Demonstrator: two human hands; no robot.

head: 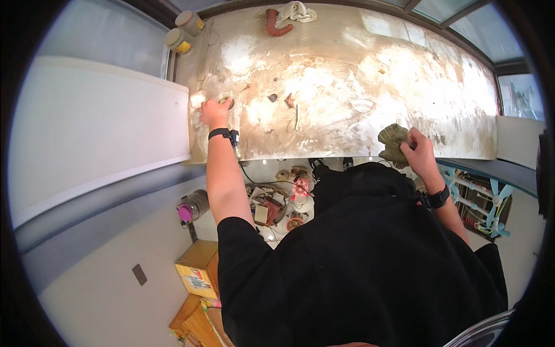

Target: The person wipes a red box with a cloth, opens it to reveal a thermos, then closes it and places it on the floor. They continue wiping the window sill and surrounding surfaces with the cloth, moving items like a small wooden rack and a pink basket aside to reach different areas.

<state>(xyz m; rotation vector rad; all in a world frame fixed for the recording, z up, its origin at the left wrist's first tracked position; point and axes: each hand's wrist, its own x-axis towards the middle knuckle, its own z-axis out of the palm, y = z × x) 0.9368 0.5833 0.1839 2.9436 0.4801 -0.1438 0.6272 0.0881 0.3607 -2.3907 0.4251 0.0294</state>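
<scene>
My left hand [214,113] reaches to the left end of a dusty, stained ledge [321,143]. Its thumb and fingers are at a small ring-shaped object [230,104], perhaps a roll of tape, partly hidden by the hand. Near the ledge's front edge, my right hand [419,152] grips a crumpled olive-green rag [392,141], which hangs from the fist over the edge. Between the hands lie a dark lump [272,98], a brown fragment [289,101], a thin strip [297,117] and a pale, ring-like outline [362,105].
Two lidded jars [184,34] stand at the back left corner. A red curved object [275,26] and a white cloth [299,13] lie at the back. Windows [472,26] border the ledge. Below are floor clutter [269,208], a plastic bottle [197,206] and a cardboard box [197,269].
</scene>
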